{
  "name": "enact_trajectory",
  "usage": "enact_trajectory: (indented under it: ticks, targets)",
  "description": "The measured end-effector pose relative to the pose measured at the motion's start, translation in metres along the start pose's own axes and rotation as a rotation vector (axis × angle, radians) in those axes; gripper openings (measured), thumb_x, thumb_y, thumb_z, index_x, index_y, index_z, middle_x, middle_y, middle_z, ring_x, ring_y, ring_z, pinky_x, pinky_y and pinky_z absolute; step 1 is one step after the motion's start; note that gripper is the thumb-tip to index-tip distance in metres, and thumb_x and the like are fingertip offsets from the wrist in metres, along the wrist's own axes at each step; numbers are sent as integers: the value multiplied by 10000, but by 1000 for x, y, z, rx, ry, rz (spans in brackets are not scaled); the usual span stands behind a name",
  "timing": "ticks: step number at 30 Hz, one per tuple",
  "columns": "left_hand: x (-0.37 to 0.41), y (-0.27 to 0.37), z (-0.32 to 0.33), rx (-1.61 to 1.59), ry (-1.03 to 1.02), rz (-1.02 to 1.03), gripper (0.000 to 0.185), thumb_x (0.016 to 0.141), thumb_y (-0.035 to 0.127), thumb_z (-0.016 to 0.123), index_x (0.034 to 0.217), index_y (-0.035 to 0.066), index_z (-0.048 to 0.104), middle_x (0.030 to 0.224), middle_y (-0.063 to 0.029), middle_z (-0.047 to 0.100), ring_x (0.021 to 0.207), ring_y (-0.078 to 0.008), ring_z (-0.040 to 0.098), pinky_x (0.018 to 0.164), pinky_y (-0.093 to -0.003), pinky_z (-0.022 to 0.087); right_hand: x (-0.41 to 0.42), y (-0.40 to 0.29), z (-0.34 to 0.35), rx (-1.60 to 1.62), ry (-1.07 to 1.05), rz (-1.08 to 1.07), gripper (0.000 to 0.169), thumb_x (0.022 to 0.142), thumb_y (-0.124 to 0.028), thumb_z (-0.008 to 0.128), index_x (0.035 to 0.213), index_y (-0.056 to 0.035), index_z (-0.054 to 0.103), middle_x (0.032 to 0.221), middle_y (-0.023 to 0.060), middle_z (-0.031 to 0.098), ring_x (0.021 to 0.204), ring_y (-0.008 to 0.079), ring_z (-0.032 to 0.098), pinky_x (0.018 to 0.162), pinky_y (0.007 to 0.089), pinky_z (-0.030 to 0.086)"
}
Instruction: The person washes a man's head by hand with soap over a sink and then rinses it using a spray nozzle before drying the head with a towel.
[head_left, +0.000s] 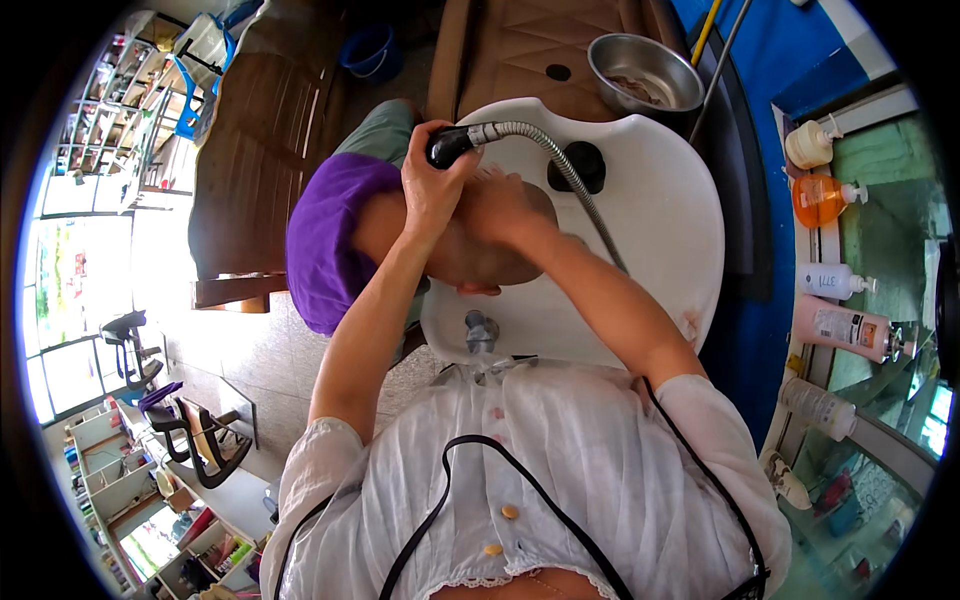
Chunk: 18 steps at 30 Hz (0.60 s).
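My left hand (435, 169) grips a black shower head (449, 147) on a ribbed metal hose (555, 154). Water sprays from it close to the head (510, 251) of a person lying back over a white wash basin (667, 202). Against the upper side of that head rests my right hand (499, 206), blurred, its fingers partly hidden, with nothing seen in it. The person has a purple cloth or garment (330, 232) around the shoulders. A black round piece (577, 167) sits in the basin behind the hose. Near my body is a metal tap (481, 331) on the basin's rim.
Behind the basin, a steel bowl (675, 71) stands on a brown padded seat (517, 45). Pump bottles, one orange (817, 201) and one pink (844, 326), line the ledge at right. A blue bucket (372, 54), a wooden panel (255, 165) and a chair (202, 442) are at left.
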<state>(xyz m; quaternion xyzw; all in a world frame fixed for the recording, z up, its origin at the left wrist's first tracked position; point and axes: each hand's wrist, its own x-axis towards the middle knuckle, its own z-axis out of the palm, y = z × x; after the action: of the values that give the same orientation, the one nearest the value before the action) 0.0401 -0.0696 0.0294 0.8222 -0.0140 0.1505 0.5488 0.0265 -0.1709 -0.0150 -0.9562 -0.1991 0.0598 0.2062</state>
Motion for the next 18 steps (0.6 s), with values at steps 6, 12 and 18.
enact_trajectory:
  ticks: [6,12,18]
  targets:
    - [-6,-1,4,-34,-24,2,374,707,202,743,994,41,565,838,-87,632,789,-175,602,745,-291,480,-2,113,31,1319,-246,375,286,925,-236,478,1127,-79,606,1108,65,622,1053,192,570,857,347,469]
    - [-10,-3,4,-46,-35,-29,373,707,194,744,993,39,563,834,-83,629,780,-168,593,743,-288,478,-49,109,70,1900,50,676,341,955,-288,450,1175,-61,577,1168,93,600,1089,198,554,969,332,402]
    - [-9,3,6,-76,-51,-14,364,705,169,742,995,42,561,839,-71,624,778,-158,583,740,-283,477,-49,2,-21,173,183,-48,295,836,-206,532,1060,-25,593,1100,173,598,1099,329,529,976,421,382]
